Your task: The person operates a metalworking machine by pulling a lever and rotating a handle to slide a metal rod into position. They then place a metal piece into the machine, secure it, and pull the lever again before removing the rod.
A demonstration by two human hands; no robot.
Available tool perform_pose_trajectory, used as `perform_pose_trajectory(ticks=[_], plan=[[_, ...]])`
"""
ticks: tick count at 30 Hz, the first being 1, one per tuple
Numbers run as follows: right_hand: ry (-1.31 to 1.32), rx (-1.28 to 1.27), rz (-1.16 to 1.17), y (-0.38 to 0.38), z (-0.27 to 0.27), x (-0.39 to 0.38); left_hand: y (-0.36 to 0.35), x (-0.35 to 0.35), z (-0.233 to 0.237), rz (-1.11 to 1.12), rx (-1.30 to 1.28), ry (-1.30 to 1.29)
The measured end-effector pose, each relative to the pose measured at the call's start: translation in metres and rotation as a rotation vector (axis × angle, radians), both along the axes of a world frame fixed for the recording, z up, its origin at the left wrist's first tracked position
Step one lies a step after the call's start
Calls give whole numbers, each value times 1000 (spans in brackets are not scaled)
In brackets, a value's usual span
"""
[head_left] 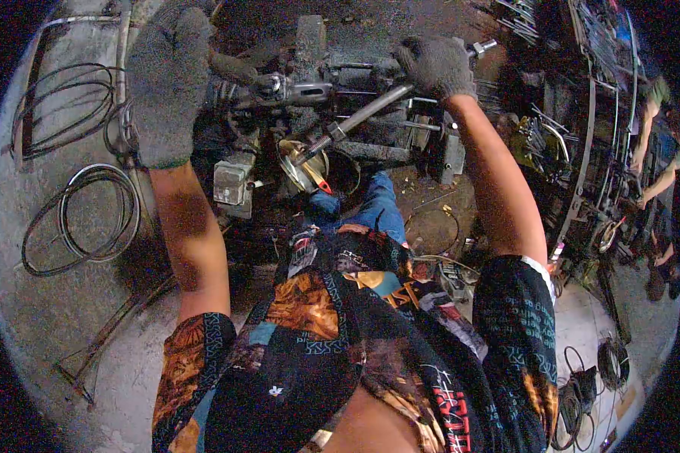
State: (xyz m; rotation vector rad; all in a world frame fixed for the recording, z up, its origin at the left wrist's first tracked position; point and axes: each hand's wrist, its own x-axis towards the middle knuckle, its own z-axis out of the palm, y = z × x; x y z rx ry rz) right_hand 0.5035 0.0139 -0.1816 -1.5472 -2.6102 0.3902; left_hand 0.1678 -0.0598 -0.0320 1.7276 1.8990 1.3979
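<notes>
My right hand (437, 66), in a grey knit glove, is wrapped round a long metal rod (374, 108). The rod slants down to the left, with a collar partway and a threaded lower end over a round tin (289, 155). A red-tipped brush (322, 183) leans in the tin. Hex fittings show at the rod's upper end, beyond my hand. My left hand (170, 87), in a matching glove, is raised close to the camera, thumb apart, with nothing visible in it. It is left of a dark metal machine (310, 92); part of its fingers is hard to make out.
Coiled hoses (102, 215) lie on the concrete floor at left. A metal box (233, 183) stands beside the tin. At right is a rack (582, 151) with metal rods. Another person's arms (659, 185) reach toward it at far right. Black cables (574, 400) lie lower right.
</notes>
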Motion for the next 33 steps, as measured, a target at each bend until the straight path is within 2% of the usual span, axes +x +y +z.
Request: perform_pose_trajectory(ticks=[1, 5, 7, 8, 10, 11, 13, 16, 19, 20, 22, 26, 28, 33], plan=[[1, 1, 1, 1, 1, 0, -6, 19, 29, -40, -213, 112], [0, 28, -9, -1, -4, 2, -9, 20, 25, -25, -248, 41], [26, 59, -7, -1, -3, 0, -6, 35, 21, -41, 126, 345], [25, 45, -14, -3, -1, 1, -7, 32, 21, -41, 127, 345], [23, 33, -20, -2, 1, 1, -10, 21, 24, -82, -131, 6], [20, 27, -23, -2, 0, 1, -8, 17, 24, -81, -129, 7], [18, 18, -27, -2, -4, 1, -3, 12, 23, -121, -98, 182], [42, 44, -14, -1, -5, 3, 1, 13, 16, -171, 26, 185], [-10, 1, -54, -2, -3, 0, -3, 20, 33, -195, -54, 307], [-18, -1, -75, -1, -6, 1, -3, 19, 30, -196, -53, 306], [-27, 0, -96, -1, -1, 2, -5, 17, 25, -79, -183, 52], [32, 16, -21, 0, -3, 4, -3, 16, 23, -105, -103, 108], [52, 49, -16, 0, -8, 4, 0, 11, 20, -152, 8, 271], [46, 49, -46, -1, -6, 2, -1, 14, 22, -179, -7, 218]])
